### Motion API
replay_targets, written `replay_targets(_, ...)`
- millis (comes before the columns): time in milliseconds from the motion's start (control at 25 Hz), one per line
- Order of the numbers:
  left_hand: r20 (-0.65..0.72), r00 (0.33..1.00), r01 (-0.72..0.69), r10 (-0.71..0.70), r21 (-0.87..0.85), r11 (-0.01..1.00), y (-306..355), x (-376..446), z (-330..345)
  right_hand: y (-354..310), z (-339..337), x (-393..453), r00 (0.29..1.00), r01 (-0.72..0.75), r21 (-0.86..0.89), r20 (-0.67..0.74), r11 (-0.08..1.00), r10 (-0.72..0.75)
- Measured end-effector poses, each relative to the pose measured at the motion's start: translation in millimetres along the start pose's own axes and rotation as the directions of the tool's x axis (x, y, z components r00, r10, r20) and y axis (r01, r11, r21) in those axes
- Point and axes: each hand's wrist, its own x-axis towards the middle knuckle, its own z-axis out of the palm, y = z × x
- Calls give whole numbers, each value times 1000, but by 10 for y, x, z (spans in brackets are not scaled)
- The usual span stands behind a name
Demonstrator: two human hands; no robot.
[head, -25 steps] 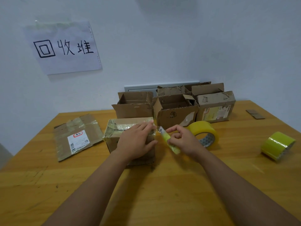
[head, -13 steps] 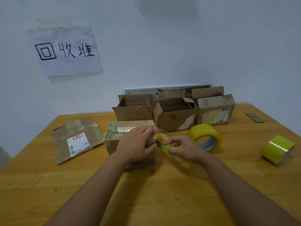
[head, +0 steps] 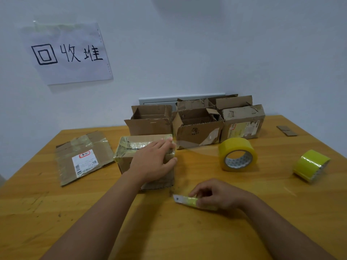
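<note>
Two bare hands are at work over a wooden table point(head: 161, 233). Left hand point(head: 152, 163) lies on the right end of a small taped box point(head: 134, 146), with the fingers stretched fairly straight across its shiny top and the thumb against the right side face, pressing rather than clutching. This box stands on the table just ahead of the person, left of centre. Right hand point(head: 219, 197) is nearer the body and apart from the box, with its fingers curled to pinch a yellow-green cutter point(head: 186, 200), which lies low over the tabletop with its grey tip pointing left. A strip of clear tape point(head: 199, 150) stretches from the box's right edge to a yellow tape roll point(head: 237, 153), which stands on its edge to the right. A second tape roll point(head: 310, 165) lies farther right, well apart. A flattened carton point(head: 82, 158) with a white label lies left of the box. Three cartons line the wall behind: two open cartons point(head: 150, 121) and a closed carton point(head: 244, 122). A paper sign point(head: 69, 53) hangs on the wall above.
</note>
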Motion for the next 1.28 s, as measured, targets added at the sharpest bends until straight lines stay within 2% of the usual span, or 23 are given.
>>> replay_targets(120, 12, 1000, -1, 0, 30, 1000, -7, -2, 12, -24, 62, 84, 999, 2, -394, -29, 919, -15)
replay_targets(160, 17, 1000, -5, 4, 38, 999, -12, 1, 15, -95, 15, 90, 997, 15, -426, -66, 904, -47)
replay_targets(240, 21, 1000, -16, 15, 63, 998, -16, 9, 14, -296, -116, 123, 957, 105, -256, -235, 961, -167)
replay_targets(280, 21, 1000, -20, 18, 79, 997, -14, 10, 17, -397, -189, 169, 903, 171, -151, -371, 974, -216)
replay_targets(360, 13, 1000, -23, 21, 102, 994, -7, 7, 17, -513, -352, 359, 785, 213, -66, -582, 975, -211)
replay_targets(400, 9, 1000, -27, 26, 108, 994, -7, 5, 16, -528, -414, 479, 759, 179, -62, -626, 982, -178)
replay_targets(480, 5, 999, -48, 48, 104, 993, -18, 6, 22, -457, -495, 693, 768, 59, -158, -624, 986, -146)
replay_targets(560, 5, 998, -63, 63, 96, 993, -38, 9, 32, -349, -509, 797, 835, -67, -273, -542, 960, -96)
replay_targets(640, 5, 998, -69, 69, 95, 993, -49, 19, 43, -268, -505, 808, 867, -128, -280, -497, 951, -30)
replay_targets(840, -2, 996, -84, 84, 93, 992, -68, 25, 62, -234, -570, 792, 834, -91, -51, -550, 995, 48)
replay_targets(1280, 33, 989, -148, 146, 60, 987, -194, -27, -5, -244, -573, 729, 868, -18, -12, -496, 1000, 9)
